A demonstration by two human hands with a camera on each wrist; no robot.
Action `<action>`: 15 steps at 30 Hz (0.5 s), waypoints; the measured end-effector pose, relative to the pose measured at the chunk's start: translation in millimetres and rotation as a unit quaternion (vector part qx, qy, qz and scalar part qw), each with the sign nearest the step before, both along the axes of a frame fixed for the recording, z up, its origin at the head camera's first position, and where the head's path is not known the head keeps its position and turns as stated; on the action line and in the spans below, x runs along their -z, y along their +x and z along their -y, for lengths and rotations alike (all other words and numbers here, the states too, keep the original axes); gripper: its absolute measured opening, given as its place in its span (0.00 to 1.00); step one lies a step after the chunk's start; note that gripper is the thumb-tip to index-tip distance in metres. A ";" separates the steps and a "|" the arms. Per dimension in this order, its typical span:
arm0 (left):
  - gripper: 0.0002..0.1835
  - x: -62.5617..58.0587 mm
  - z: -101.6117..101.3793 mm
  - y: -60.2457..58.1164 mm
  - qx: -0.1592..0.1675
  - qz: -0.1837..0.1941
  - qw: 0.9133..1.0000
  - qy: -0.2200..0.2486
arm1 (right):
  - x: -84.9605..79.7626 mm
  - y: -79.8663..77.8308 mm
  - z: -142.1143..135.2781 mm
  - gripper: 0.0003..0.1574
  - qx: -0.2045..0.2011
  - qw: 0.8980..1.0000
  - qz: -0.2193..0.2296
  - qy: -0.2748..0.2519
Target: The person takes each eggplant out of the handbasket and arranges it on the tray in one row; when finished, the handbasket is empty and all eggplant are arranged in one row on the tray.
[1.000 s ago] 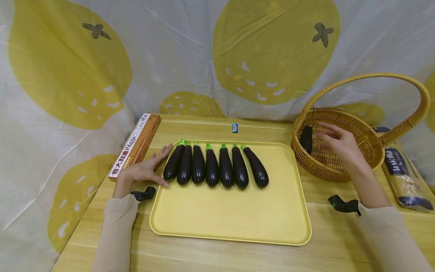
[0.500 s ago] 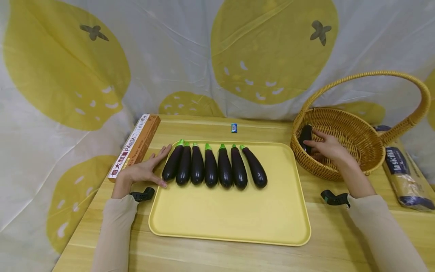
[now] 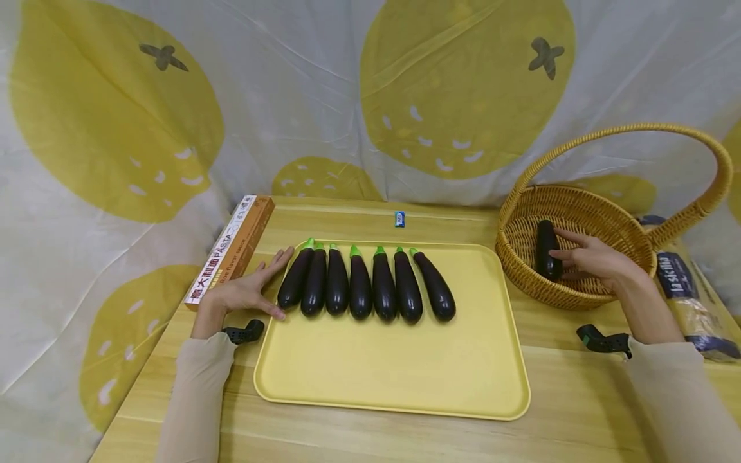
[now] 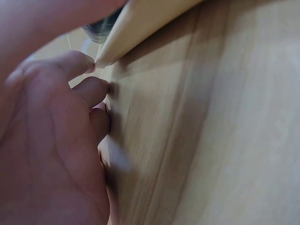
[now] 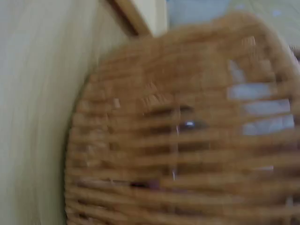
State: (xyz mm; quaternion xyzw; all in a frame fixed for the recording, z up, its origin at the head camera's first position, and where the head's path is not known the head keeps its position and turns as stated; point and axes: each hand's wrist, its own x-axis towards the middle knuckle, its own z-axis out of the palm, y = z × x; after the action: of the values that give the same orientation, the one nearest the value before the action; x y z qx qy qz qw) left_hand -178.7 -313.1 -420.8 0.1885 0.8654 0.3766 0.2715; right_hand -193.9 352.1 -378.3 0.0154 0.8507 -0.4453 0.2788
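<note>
In the head view my right hand (image 3: 602, 262) reaches into the wicker basket (image 3: 550, 294) and grips a dark eggplant (image 3: 546, 251) between thumb and fingers. The blurred basket wall fills the right wrist view and hides most of that hand. My left hand (image 3: 246, 290) rests at the left edge of the yellow tray (image 3: 393, 370), fingers spread and thumb on the rim. Beside it, several eggplants (image 3: 360, 288) lie in a row across the upper part of the tray, green stem ends pointing away. The left wrist view shows the fingertips right at the tray's rim (image 4: 150, 21).
A pasta box (image 3: 228, 251) lies behind the left hand. Beyond the tray is a small blue packet (image 3: 399, 219). To the right of the basket lies a pasta bag (image 3: 689, 302). The basket's tall handle (image 3: 613, 130) arches over its opening, and a lemon-print curtain (image 3: 324, 96) closes off the back.
My right hand has moved left onto the eggplant in the basket, then back right, bringing the eggplant away from the basket's left wall. The left hand has stayed at the tray edge.
</note>
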 end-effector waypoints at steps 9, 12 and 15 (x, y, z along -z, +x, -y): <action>0.76 -0.5 -0.8 2.1 -0.002 0.004 1.000 0.000 | 4.2 0.2 4.6 0.53 0.012 1.000 -0.006 0.010; 0.76 -1.7 -1.7 2.3 -0.003 0.003 1.000 -0.002 | 4.9 1.4 5.6 0.49 0.008 1.000 -0.003 0.000; 0.76 -1.7 -1.6 2.4 -0.005 0.003 1.000 -0.002 | 5.1 4.4 0.9 0.48 0.004 1.000 0.000 0.003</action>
State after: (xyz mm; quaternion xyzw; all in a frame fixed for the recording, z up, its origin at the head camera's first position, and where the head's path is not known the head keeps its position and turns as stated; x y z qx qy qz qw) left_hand -176.2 -311.5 -419.1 0.1824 0.8662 0.3767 0.2728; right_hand -189.6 351.2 -383.4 0.0196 0.8519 -0.4440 0.2772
